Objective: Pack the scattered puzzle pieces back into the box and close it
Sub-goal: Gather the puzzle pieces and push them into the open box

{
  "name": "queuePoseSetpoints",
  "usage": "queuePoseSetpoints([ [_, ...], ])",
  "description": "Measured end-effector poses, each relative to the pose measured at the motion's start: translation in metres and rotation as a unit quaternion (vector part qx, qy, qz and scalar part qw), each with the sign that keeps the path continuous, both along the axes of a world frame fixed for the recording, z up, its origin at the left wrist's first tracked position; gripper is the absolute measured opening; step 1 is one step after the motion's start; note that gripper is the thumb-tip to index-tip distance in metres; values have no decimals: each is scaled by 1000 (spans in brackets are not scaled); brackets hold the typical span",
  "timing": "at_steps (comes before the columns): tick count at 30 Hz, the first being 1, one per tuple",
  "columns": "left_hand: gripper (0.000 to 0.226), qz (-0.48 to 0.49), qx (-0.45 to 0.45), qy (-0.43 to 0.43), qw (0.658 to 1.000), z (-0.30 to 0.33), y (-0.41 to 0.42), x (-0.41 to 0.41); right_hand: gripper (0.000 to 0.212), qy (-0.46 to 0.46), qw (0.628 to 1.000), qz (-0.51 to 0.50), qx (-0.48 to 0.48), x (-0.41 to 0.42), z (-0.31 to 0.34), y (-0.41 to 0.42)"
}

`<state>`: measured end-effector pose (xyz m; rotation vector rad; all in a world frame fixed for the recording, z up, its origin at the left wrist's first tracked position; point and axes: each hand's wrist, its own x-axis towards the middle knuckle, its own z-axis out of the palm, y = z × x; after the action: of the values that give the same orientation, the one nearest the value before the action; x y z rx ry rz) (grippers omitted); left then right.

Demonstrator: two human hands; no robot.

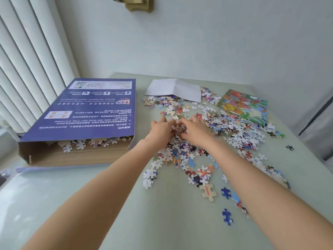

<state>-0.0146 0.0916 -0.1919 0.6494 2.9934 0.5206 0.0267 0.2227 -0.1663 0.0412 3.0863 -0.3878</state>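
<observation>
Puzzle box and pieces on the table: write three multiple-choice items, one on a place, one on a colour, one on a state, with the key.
1. Where does the puzzle box lie relative to the hands?
A. to their left
B. to their right
C. beneath them

2. What colour is the box's printed top face?
A. red
B. blue-purple
C. green

3. What is the state of the box's near end?
A. taped shut
B. open, with pieces showing inside
C. covered by the white sheet

Key:
1 A: the box lies at the table's left side, the left hand and right hand to its right.
2 B: the face with white print is blue-purple.
3 B: the near flap gapes and puzzle pieces like those gathered between the hands show in the opening; the white sheet lies apart.
</observation>
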Motion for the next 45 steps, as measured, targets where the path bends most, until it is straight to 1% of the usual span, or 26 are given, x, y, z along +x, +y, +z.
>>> queuePoseSetpoints([
  [2, 41, -8, 2, 19, 1000, 3, -2, 18, 49, -1, 1000, 4, 19, 17, 3, -4],
  [4, 40, -27, -2, 38, 999, 8, -5, 33, 43, 1, 1000, 14, 9, 31, 4, -6],
  [6, 31, -36, -10, 43, 998, 17, -8, 44, 31, 6, 999, 30, -12, 43, 7, -5],
  [8, 21, -31, 6, 37, 999, 22, -13, 53, 23, 13, 998, 49, -33, 51, 10, -4],
  [10, 18, -22, 34, 41, 998, 25, -21, 63, 19, 29, 996, 62, -49, 59, 14, -4],
  [12, 19, -16, 82, 39, 996, 27, -28, 74, 18, 43, 995, 64, -66, 65, 17, -6],
  [17, 18, 20, 198, 60, 978, 36, -50, 99, 24, 77, 991, 53, -98, 76, 23, -16],
  [21, 18, 59, 274, 39, 959, 45, -70, 105, 28, 128, 977, 35, -168, 84, 32, -34],
  [23, 18, 76, 295, 46, 951, 49, -84, 108, 23, 147, 969, 40, -194, 86, 37, -46],
  [25, 18, 89, 291, 71, 950, 49, -103, 113, 13, 160, 963, 59, -208, 86, 41, -58],
  [27, 17, 99, 266, 100, 954, 42, -124, 115, 11, 168, 957, 78, -222, 85, 43, -72],
  [30, 17, 116, 199, 128, 965, 23, -156, 110, 10, 167, 950, 98, -245, 83, 46, -97],
  [34, 26, 132, 125, 104, 978, 7, -178, 95, 15, 151, 947, 120, -255, 80, 47, -124],
  [38, 27, 145, 55, 56, 986, 10, -185, 84, 16, 144, 942, 134, -271, 77, 47, -145],
  [40, 31, 165, 57, 46, 984, 10, -189, 87, 15, 148, 938, 133, -284, 77, 45, -152],
  [42, 26, 200, 74, 70, 974, 8, -198, 93, 15, 146, 935, 145, -288, 74, 40, -163],
  [45, 17, 228, 148, 102, 957, 8, -210, 101, 19, 127, 945, 181, -242, 65, 25, -182],
])
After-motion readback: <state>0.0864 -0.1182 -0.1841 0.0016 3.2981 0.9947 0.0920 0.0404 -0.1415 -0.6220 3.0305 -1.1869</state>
